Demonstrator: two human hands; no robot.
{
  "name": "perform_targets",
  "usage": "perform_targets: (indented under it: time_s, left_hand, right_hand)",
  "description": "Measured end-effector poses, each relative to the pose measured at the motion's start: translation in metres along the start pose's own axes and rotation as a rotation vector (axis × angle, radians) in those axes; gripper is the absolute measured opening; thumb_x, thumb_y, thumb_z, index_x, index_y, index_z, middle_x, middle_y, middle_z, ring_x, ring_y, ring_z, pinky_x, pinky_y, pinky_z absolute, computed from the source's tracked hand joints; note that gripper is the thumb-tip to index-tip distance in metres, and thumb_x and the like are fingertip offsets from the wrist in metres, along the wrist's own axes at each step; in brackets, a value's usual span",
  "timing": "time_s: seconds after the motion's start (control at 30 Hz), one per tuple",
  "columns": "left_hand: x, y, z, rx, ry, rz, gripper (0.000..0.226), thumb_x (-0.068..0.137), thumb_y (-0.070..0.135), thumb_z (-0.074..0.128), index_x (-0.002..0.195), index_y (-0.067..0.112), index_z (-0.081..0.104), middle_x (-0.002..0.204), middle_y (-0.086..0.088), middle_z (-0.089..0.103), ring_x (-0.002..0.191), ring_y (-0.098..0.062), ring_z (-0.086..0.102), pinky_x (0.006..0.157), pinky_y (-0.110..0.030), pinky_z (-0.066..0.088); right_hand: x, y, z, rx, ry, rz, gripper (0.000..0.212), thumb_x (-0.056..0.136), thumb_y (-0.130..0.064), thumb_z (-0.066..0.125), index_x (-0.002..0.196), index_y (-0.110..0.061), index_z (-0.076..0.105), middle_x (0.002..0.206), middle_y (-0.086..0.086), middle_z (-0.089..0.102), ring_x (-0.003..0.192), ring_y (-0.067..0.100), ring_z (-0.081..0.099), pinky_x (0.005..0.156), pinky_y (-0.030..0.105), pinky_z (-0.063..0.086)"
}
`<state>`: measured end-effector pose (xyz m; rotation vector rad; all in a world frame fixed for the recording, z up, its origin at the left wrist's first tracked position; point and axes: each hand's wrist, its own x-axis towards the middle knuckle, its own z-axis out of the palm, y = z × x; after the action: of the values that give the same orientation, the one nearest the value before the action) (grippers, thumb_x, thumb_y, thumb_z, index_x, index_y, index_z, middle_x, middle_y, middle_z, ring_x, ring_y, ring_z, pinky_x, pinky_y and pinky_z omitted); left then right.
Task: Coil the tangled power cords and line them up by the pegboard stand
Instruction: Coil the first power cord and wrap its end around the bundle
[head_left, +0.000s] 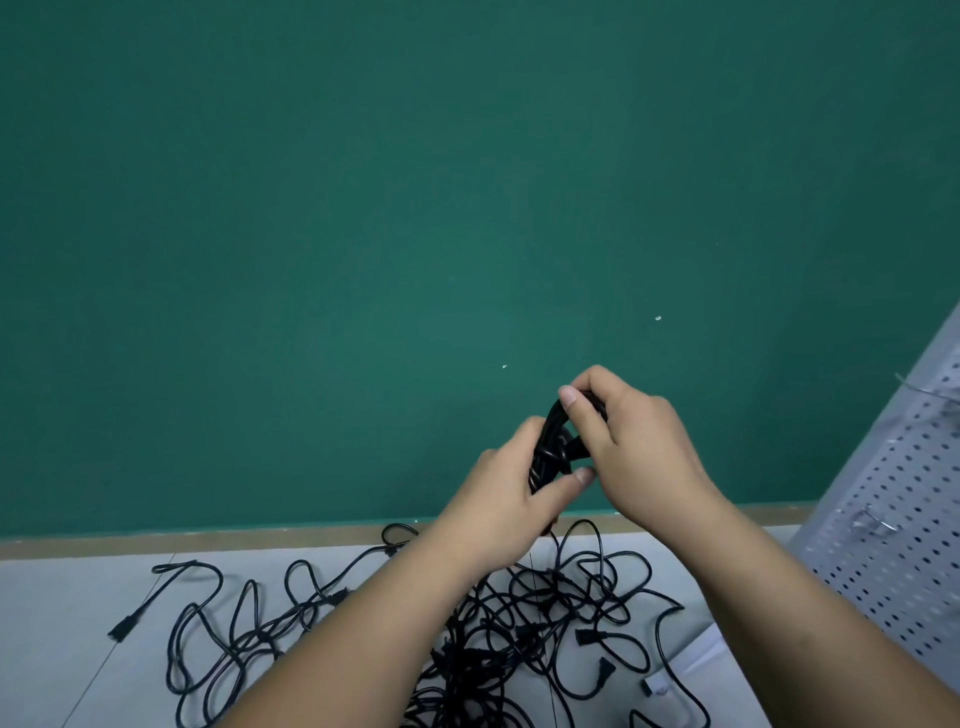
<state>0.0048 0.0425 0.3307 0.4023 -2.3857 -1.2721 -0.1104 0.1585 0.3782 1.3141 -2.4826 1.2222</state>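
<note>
A small black coiled cord (555, 448) is held up in front of the green wall, between both hands. My left hand (506, 491) grips the coil from the left, thumb under it. My right hand (634, 441) holds its top and right side, fingers curled over the loops. Below them a big tangle of black power cords (498, 639) lies on the pale floor, with several plugs showing. The white pegboard stand (893, 519) leans at the right edge.
A green wall (415, 208) fills the upper view, with a tan baseboard (208, 538) along the floor. One loose cord end with a plug (122, 630) trails out to the left. A white object (665, 691) lies at the tangle's lower right.
</note>
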Motion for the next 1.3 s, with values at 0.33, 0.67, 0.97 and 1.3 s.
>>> perform_targets:
  time_s: [0.33,0.67,0.97,1.3]
  left_hand:
    - [-0.01,0.009,-0.004,-0.688,-0.372,-0.161,0.041,0.104,0.043,0.059,0.111,0.003,0.054,0.058,-0.009,0.046,0.05,-0.021,0.048,0.052,-0.031,0.036]
    - [-0.025,0.002,0.021,-1.036,-0.667,-0.361,0.049,0.102,0.059,0.054,0.122,0.015,0.053,0.071,-0.008,0.053,0.055,-0.017,0.05,0.053,-0.025,0.043]
    - [-0.012,-0.026,0.091,-0.697,-0.329,-0.426,0.048,0.105,0.044,0.059,0.118,-0.003,0.061,0.091,-0.01,0.075,0.067,-0.02,0.072,0.063,-0.032,0.059]
    - [-0.021,-0.057,0.183,-0.344,-0.308,-0.359,0.035,0.109,0.046,0.052,0.099,0.013,0.059,0.078,-0.007,0.076,0.056,-0.02,0.065,0.05,-0.03,0.049]
  right_hand:
    - [-0.009,0.006,-0.015,0.008,0.054,-0.325,0.03,0.103,-0.059,0.039,0.099,-0.033,0.054,0.062,-0.01,0.061,0.055,0.013,0.057,0.055,0.035,0.049]
    - [-0.01,0.022,-0.019,-0.09,-0.05,-0.374,0.034,0.107,-0.058,0.038,0.093,-0.031,0.053,0.06,-0.014,0.053,0.056,0.009,0.053,0.056,0.025,0.044]
    - [-0.024,0.096,0.013,-0.132,-0.268,0.077,0.037,0.11,-0.048,0.043,0.084,-0.023,0.05,0.069,-0.003,0.059,0.07,0.02,0.057,0.07,0.042,0.045]
    - [-0.115,0.163,0.013,0.181,-0.182,0.663,0.039,0.109,-0.048,0.048,0.132,-0.018,0.058,0.104,0.003,0.074,0.087,0.021,0.069,0.081,0.04,0.056]
